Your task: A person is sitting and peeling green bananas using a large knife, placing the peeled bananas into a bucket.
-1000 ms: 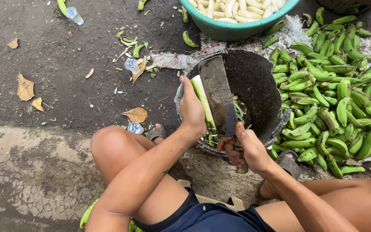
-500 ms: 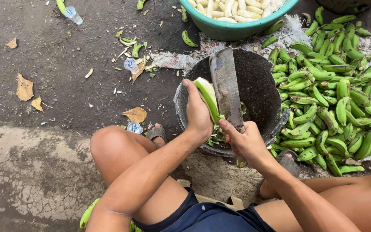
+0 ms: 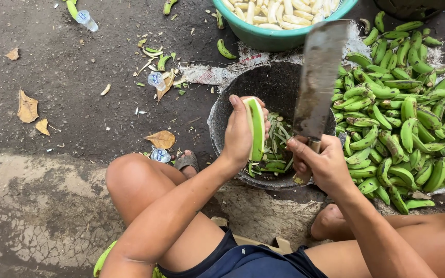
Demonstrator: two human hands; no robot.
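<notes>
A seated person's left hand (image 3: 239, 135) wraps its fingers firmly around a half-peeled green banana (image 3: 256, 128), its pale flesh smooth and exposed along one long face, holding it upright over a dark, speckled round metal basin (image 3: 233, 98) with green peel strips (image 3: 276, 146) lying in its bottom. The right hand (image 3: 321, 163) is closed tightly on the wooden handle of a broad, worn steel cleaver (image 3: 319, 77), whose dull, mottled blade points up and away, apart from the fruit. Half a second earlier the blade stood lower and close against the banana; it has since lifted and swung right, while the left hand has kept the fruit in nearly the same place above the basin. To the right, just beside the basin's rim, a dense pile of unpeeled green bananas (image 3: 403, 113) covers the ground to the frame's edge. Above, touching the basin's far side, a teal plastic tub (image 3: 279, 38) holds pale peeled bananas (image 3: 279, 10). The rough, dark ground (image 3: 68, 62) to the left lies more open, scattered with dry brown leaves (image 3: 28, 107), stray peels and small plastic cups (image 3: 156, 80); nearer the person it gives way to cracked pale concrete (image 3: 32, 206). The person's bare knees flank the basin, the left one close to its near rim.
</notes>
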